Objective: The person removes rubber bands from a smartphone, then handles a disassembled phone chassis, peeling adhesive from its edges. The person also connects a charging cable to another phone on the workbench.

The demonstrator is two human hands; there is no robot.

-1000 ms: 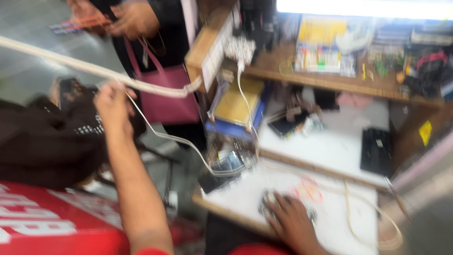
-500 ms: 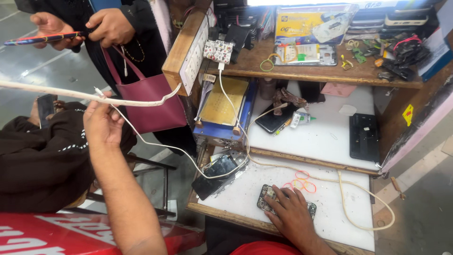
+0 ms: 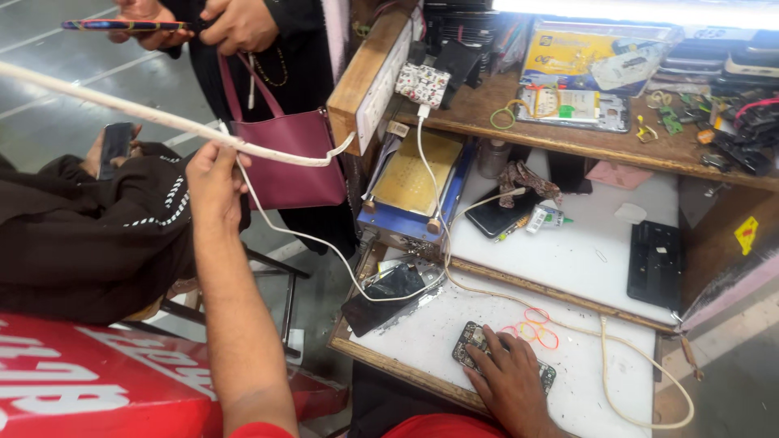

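Observation:
My left hand (image 3: 213, 174) is raised out to the left and pinches a thin white charging cable (image 3: 304, 237). The cable runs down to a dark phone (image 3: 383, 297) lying at the near left corner of the white worktop (image 3: 600, 381). My right hand (image 3: 511, 381) rests flat on an opened phone with a bare circuit board (image 3: 475, 341) near the worktop's front edge. Red and pink rubber bands (image 3: 531, 328) lie just beyond it.
A thick white rope (image 3: 122, 109) crosses above my left hand. A person with a maroon bag (image 3: 288, 154) stands at the counter holding a phone (image 3: 122, 26); another person in black (image 3: 89, 227) sits at left. Blue-framed heating plate (image 3: 418, 174), black jig (image 3: 656, 264), wooden shelf (image 3: 568, 142) with tools.
The view has steadied and tilted down a little. My left hand has kept its grip on the white cable and my right hand stays on the opened phone.

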